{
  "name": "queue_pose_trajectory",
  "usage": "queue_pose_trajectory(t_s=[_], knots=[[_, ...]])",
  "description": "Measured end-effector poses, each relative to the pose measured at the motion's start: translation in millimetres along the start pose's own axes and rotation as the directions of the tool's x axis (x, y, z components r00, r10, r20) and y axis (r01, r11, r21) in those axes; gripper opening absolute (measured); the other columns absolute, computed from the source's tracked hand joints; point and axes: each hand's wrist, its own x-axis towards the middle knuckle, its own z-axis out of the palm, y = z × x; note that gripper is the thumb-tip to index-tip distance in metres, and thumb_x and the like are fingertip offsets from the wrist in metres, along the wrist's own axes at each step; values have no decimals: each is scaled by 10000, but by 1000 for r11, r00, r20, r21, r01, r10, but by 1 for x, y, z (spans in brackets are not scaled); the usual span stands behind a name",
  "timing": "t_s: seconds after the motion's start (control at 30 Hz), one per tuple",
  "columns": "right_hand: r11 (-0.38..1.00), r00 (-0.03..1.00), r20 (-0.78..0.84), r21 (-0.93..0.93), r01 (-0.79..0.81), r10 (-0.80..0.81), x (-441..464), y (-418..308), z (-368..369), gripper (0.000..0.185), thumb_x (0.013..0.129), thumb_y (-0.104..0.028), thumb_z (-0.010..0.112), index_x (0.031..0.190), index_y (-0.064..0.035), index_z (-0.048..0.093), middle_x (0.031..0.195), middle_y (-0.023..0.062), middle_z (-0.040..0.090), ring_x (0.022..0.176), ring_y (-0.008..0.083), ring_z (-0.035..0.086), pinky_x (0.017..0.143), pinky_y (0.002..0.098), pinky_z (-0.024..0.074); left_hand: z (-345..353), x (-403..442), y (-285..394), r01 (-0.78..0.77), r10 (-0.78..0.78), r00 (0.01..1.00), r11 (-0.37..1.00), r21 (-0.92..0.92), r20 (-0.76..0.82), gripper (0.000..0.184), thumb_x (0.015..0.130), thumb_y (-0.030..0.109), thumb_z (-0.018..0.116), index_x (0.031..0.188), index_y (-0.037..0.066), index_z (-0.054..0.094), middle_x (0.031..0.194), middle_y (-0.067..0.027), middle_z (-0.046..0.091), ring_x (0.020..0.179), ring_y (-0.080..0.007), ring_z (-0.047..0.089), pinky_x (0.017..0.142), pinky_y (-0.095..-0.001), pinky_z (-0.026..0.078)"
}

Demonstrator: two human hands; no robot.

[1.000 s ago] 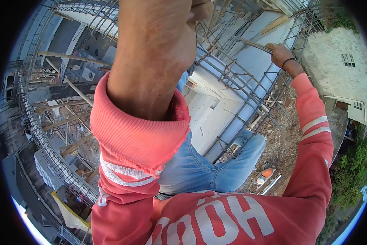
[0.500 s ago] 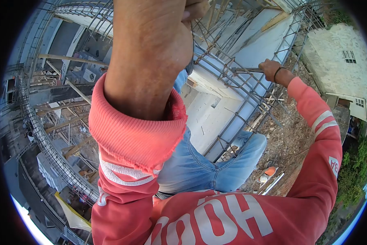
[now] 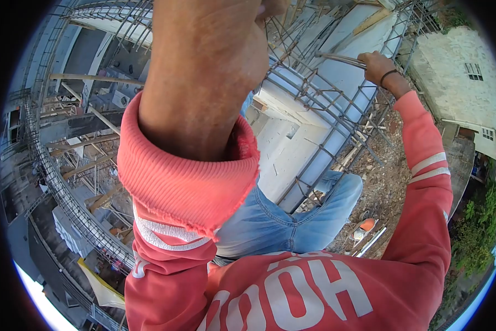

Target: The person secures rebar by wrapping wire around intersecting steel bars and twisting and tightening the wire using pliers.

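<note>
in the upper right of the frame, the right hand has its fingers wrapped around a slim metal tool, which points left across the rebar cage. the left hand, top centre, is mostly hidden; i cannot tell its grip.

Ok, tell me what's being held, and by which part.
The right hand grips a pincer-like tool by its handle ends; the left, cannot tell.

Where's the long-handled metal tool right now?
Head view, upper right: the long-handled metal tool is in the right hand, its far end pointing left, toward the upper part of the rebar framework.
</note>
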Motion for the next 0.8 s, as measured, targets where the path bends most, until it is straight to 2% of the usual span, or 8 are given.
queue_pose_trajectory(t_s=[0.07, 0.27, 0.4, 0.47, 0.53, 0.67, 0.7, 0.8], knots=[[916, 941, -157, 325, -236, 299, 7, 0, 32, 262, 796, -79, 625, 1058, -62, 638, 1066, 191, 633, 967, 365, 645, 839, 439, 535, 3, 2, -1, -6, 6, 1000, 1000, 0, 17, 173, 934, 171, 470, 895, 19, 543, 546, 74, 268, 461, -46, 236, 406, -214, 190], [990, 996, -45, -126, 65, -71, -34, -8, 23, 221, 808, -136, 625, 1016, -61, 633, 1010, 223, 643, 946, 403, 644, 810, 479, 537, 9, 26, -13, -31, 29, 994, 999, 19, 105, 180, 935, 173, 466, 891, 17, 545, 546, 72, 270, 461, -47, 237, 406, -213, 191], [911, 837, -399, 325, -254, 376, -73, 2, 43, 203, 831, -196, 637, 992, -73, 636, 897, 198, 673, 844, 380, 651, 740, 444, 532, -6, 44, -25, 21, -34, 957, 999, 49, 289, 255, 957, 221, 413, 880, 27, 558, 538, 61, 286, 435, -60, 240, 390, -220, 201], [639, 679, -415, 762, -104, 606, -115, -18, 45, 229, 871, -232, 630, 1018, -59, 603, 836, 188, 644, 758, 366, 627, 672, 443, 499, -10, 51, -30, 53, -61, 940, 998, 31, 337, 286, 965, 245, 384, 885, 37, 563, 535, 56, 297, 418, -66, 243, 377, -226, 205], [529, 529, -504, 841, 118, 683, -148, -51, 73, 225, 910, -226, 618, 1013, -35, 561, 753, 120, 593, 656, 259, 581, 599, 384, 466, -10, 52, -34, 80, -83, 937, 997, 20, 340, 303, 970, 260, 368, 891, 45, 566, 533, 54, 304, 408, -70, 245, 369, -230, 208], [-389, 721, 38, 861, 327, 692, -203, -176, 101, 130, 937, -138, 570, 995, -26, 536, 710, -3, 515, 623, 75, 505, 545, 252, 420, -4, 48, -42, 52, -45, 964, 998, -21, 263, 316, 974, 280, 360, 900, 54, 568, 532, 50, 312, 407, -67, 255, 360, -224, 216], [-414, 779, 149, 897, 152, 609, -213, -204, 106, 129, 910, -118, 577, 989, -16, 568, 716, 29, 571, 639, 124, 557, 581, 296, 454, -2, 48, -43, 45, -43, 972, 999, -2, 232, 334, 978, 301, 352, 906, 58, 569, 532, 51, 309, 404, -68, 250, 360, -225, 219], [102, 858, -53, 995, 1, 511, -209, -255, 120, 181, 843, -155, 621, 946, -7, 648, 779, 111, 653, 713, 239, 632, 680, 371, 492, -17, 67, -51, 96, -72, 871, 995, -25, 485, 349, 977, 268, 423, 969, -14, 628, 608, 24, 377, 520, -78, 312, 457, -242, 270]])
